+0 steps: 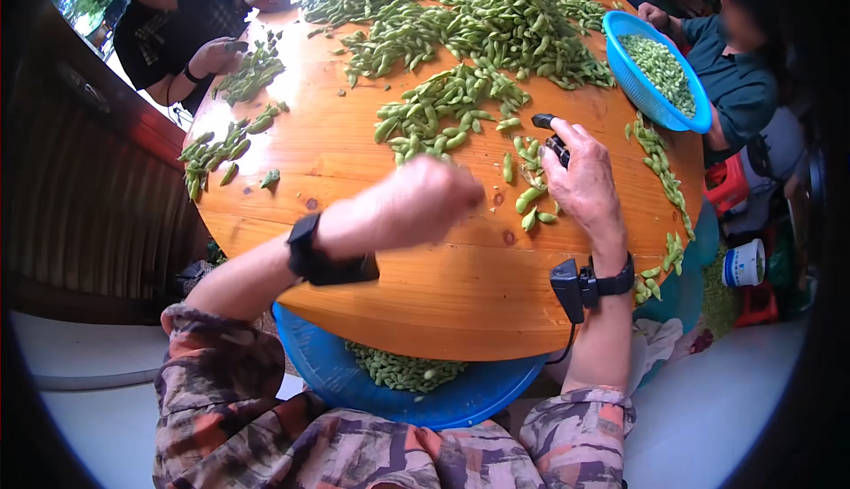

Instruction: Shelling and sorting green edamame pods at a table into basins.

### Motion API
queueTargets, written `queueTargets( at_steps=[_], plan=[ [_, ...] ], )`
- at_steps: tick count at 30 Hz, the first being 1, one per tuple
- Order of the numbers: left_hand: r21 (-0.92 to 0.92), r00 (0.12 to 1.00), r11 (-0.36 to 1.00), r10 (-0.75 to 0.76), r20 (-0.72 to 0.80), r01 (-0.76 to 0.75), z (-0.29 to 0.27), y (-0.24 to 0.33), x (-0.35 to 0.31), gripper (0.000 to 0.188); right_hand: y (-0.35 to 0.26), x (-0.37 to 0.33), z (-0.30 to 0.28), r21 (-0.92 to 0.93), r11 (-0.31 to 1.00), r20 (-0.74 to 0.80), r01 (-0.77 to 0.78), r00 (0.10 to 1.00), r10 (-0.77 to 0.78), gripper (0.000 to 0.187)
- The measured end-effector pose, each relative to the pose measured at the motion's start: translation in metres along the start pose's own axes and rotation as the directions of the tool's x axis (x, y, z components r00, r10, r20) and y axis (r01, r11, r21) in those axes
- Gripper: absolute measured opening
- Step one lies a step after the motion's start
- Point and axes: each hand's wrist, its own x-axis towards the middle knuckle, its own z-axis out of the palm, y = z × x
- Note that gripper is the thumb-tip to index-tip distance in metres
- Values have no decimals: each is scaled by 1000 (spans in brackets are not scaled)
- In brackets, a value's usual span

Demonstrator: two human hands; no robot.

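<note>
Nearest, below both wrists and half under the bench edge: a blue basin (336, 374) with a heap of green pods (403, 369) inside. Above it, round wooden bench (354, 161), bare in front of the wrists. Left hand (425, 201) blurred, curled loosely into a fist over the bench, fingers turned away; cannot tell whether anything sits inside it; black band on that wrist. Right hand (580, 179) just beside it, fingers closed around a small black tool (551, 135) whose tip sticks out past the knuckles; black strap with a boxy unit and cable on that wrist. Between and just left of the right hand: a few loose green pods (531, 197) lying on the wood, one close to the fingers. Beyond the left hand: a small mound of pods (443, 113), then farther off the big pile (478, 20) covering the far half of the bench. Far left of the left hand: scattered pods (217, 148) near another person's hands (217, 55), seated at the far rim. Right of the right hand: a line of pods (660, 166) along the bench edge, and beyond it a tilted blue basket (624, 29) of pods, held by a second person (739, 73) in a dark green shirt.
</note>
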Motion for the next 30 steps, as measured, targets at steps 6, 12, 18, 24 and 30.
queueTargets(
  at_steps=[6, 12, 18, 24, 30],
  plan=[
    [316, 948, 922, -131, -290, 224, 2, -48, 36, 13, -16, -5, 20, 42, 997, 25, 60, 998, -61, 25],
    [208, 891, 967, -37, -453, 146, 12, -38, 39, 18, 1, -6, 18, -28, 998, 156, 50, 987, -45, 14],
    [-505, 872, 853, -340, -352, 129, 12, -22, 39, 14, -22, -2, 6, 355, 891, 216, -284, 952, 218, 22],
    [-916, 885, 401, -437, -162, 30, 20, -15, 35, 10, -22, -5, 17, 799, 413, 394, -438, 899, 191, 22],
    [-855, 822, 516, -508, -258, 50, 22, -13, 34, 9, -22, -4, 19, 832, 169, 511, -528, 849, 135, 16]
  ],
)
